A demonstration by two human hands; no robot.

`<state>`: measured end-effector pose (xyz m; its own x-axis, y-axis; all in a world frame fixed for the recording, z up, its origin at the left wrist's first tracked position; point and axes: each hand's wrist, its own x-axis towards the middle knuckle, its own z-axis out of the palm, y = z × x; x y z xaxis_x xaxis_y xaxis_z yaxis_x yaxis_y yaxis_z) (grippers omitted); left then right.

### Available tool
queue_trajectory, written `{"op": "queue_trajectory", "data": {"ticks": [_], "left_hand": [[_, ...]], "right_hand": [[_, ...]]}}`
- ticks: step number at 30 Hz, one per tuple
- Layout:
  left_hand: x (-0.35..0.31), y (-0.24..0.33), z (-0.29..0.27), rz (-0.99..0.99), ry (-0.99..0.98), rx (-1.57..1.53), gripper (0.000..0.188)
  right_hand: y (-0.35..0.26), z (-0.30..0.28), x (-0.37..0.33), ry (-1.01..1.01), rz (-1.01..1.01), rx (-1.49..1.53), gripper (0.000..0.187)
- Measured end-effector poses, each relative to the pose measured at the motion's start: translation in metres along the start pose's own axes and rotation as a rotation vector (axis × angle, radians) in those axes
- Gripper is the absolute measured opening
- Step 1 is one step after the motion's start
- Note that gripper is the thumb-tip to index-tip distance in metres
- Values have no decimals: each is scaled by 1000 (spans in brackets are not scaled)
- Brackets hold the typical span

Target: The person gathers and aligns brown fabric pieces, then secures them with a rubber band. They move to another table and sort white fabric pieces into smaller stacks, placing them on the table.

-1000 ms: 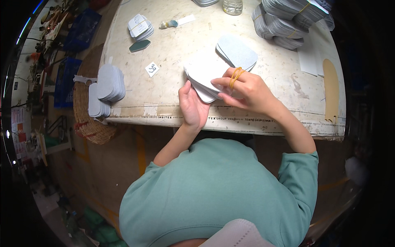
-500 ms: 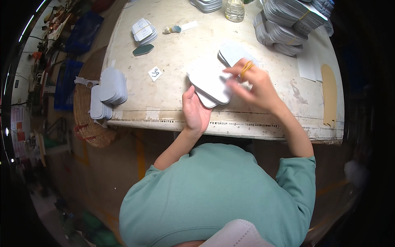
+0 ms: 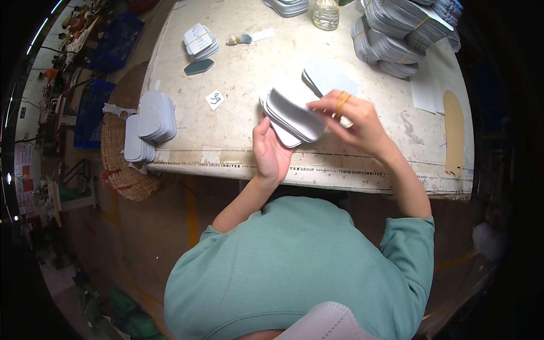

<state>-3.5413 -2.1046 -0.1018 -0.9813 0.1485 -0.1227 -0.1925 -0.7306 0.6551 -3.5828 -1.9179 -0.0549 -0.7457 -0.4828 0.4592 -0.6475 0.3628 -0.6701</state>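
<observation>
My left hand (image 3: 271,150) is closed round the near left side of a stack of white, round-cornered flat pieces (image 3: 281,133), thumb along its edge. The top piece (image 3: 294,116) curves upward, with its right edge pinched between thumb and fingers of my right hand (image 3: 352,122). Yellow rubber bands (image 3: 342,103) loop round fingers of that hand. Just beyond lies another small stack of pale grey flat pieces (image 3: 330,78) on the table, partly behind the right hand.
The worn table (image 3: 226,133) holds rounded stacks (image 3: 157,116) at its left edge, a banded stack (image 3: 200,42), a dark green piece (image 3: 199,67), a paper tag (image 3: 215,100) and a glass jar (image 3: 326,16). Tall banded piles (image 3: 391,34) stand far right. A wicker basket (image 3: 127,181) sits left, below.
My right hand has taken hold of the top piece's right edge and bent it upward; before, the piece lay flatter. My left hand stays at the stack.
</observation>
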Motion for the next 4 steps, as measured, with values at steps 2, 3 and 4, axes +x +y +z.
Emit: {"op": "queue_trajectory", "data": {"ticks": [2, 3, 4], "left_hand": [[0, -1, 0, 20, 24, -2, 64], [-1, -1, -1, 8, 21, 5, 64], [-1, -1, -1, -1, 13, 10, 65]], "right_hand": [[13, -11, 5, 145, 9, -68, 30], [21, -17, 7, 215, 42, -85, 31], [27, -22, 8, 231, 228, 22, 28]]}}
